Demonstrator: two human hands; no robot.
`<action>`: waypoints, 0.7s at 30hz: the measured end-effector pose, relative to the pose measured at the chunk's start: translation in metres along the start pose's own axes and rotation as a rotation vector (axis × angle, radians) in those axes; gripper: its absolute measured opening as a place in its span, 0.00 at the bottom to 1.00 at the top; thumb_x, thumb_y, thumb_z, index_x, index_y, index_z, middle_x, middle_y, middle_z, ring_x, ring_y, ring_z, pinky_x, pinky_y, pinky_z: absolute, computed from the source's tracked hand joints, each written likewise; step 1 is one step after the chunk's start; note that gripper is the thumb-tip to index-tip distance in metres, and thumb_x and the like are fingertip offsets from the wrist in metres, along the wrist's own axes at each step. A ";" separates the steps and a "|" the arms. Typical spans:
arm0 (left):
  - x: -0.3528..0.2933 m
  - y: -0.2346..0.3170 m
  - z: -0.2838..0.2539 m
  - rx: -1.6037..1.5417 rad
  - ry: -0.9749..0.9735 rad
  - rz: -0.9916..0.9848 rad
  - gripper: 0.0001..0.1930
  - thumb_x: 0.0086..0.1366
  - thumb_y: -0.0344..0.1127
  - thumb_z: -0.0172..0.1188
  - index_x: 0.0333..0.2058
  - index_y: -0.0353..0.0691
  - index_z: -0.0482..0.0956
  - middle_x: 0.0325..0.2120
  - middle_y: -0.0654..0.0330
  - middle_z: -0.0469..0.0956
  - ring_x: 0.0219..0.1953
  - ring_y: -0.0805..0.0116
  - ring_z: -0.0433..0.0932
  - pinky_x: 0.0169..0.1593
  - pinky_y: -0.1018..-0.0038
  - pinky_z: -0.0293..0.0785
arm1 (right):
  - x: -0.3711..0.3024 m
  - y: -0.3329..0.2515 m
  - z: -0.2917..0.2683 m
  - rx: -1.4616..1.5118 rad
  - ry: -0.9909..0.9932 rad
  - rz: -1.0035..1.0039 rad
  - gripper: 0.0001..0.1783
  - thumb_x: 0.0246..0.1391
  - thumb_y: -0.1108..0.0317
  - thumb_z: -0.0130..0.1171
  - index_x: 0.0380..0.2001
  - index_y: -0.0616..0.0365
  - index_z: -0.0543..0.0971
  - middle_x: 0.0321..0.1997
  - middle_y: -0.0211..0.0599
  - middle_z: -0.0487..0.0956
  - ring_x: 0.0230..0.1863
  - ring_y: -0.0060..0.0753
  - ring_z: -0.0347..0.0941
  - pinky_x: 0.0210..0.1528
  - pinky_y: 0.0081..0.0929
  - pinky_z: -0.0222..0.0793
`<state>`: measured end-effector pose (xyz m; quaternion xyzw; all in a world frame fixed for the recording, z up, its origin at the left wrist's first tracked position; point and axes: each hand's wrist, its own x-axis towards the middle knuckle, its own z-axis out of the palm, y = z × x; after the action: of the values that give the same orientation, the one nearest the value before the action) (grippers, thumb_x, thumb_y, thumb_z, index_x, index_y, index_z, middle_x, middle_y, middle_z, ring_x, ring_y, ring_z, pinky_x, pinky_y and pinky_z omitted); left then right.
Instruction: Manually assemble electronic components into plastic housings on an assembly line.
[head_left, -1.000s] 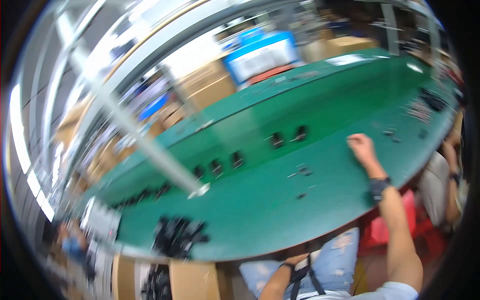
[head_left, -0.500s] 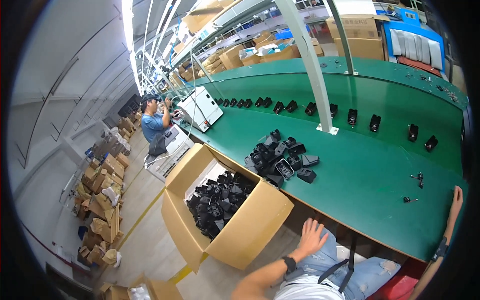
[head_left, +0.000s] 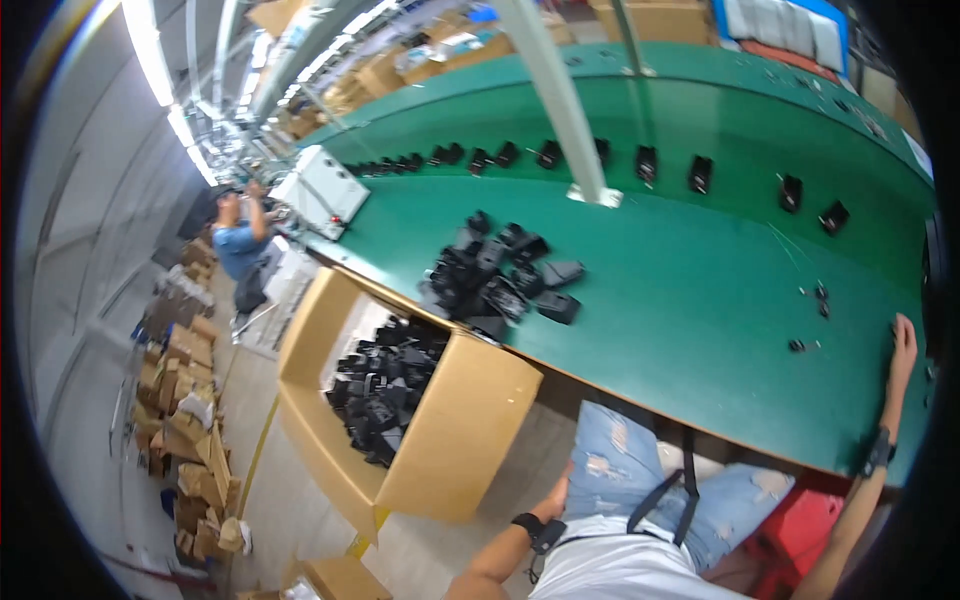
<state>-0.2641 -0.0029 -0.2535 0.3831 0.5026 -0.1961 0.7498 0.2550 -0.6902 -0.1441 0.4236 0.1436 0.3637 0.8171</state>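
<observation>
My left hand (head_left: 561, 492) hangs low beside my left thigh, its fingers hidden behind the jeans. At the right end of the green workbench (head_left: 690, 300), my right hand (head_left: 904, 345) rests with its fingers stretched out and nothing visible in them. Two small dark parts (head_left: 822, 298) lie on the bench to its left. A loose pile of black plastic housings (head_left: 480, 265) sits on the bench at left of centre. Below the pile, an open cardboard box (head_left: 465, 430) against the bench edge holds many more black housings (head_left: 385, 385).
Black units (head_left: 700, 175) stand in a long row along the back of the bench. A pale metal post (head_left: 555, 100) rises from it. Further left are a white machine (head_left: 320, 190) and a person in blue (head_left: 240, 245). Cartons (head_left: 195, 440) line the left wall.
My view has shifted, so bench and box appear lower and further left. My left hand has dropped from near the bench edge to beside my thigh. My right hand stays at the bench's right end.
</observation>
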 end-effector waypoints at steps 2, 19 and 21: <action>-0.022 0.025 0.009 -0.049 0.146 0.158 0.43 0.68 0.68 0.39 0.64 0.32 0.61 0.61 0.53 0.68 0.63 0.60 0.65 0.65 0.64 0.59 | 0.008 0.011 -0.013 0.037 -0.029 0.016 0.18 0.66 0.57 0.52 0.47 0.60 0.78 0.45 0.31 0.78 0.50 0.24 0.71 0.58 0.22 0.63; -0.136 0.289 0.133 1.399 0.886 1.492 0.33 0.51 0.45 0.71 0.55 0.41 0.72 0.57 0.43 0.62 0.54 0.40 0.65 0.54 0.51 0.66 | 0.069 0.197 -0.091 -2.531 0.378 -1.730 0.11 0.59 0.65 0.58 0.31 0.64 0.80 0.28 0.30 0.81 0.31 0.18 0.75 0.37 0.20 0.70; -0.123 0.285 0.145 1.313 0.874 1.522 0.27 0.52 0.43 0.71 0.48 0.37 0.74 0.57 0.43 0.62 0.53 0.40 0.65 0.54 0.51 0.66 | 0.069 0.204 -0.087 -2.608 0.454 -1.719 0.11 0.59 0.66 0.58 0.31 0.64 0.80 0.28 0.30 0.81 0.30 0.19 0.75 0.35 0.21 0.70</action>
<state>-0.0338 0.0534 -0.0056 0.9546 0.1546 0.2412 0.0816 0.1592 -0.5132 -0.0281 0.8088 -0.0464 0.2681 -0.5214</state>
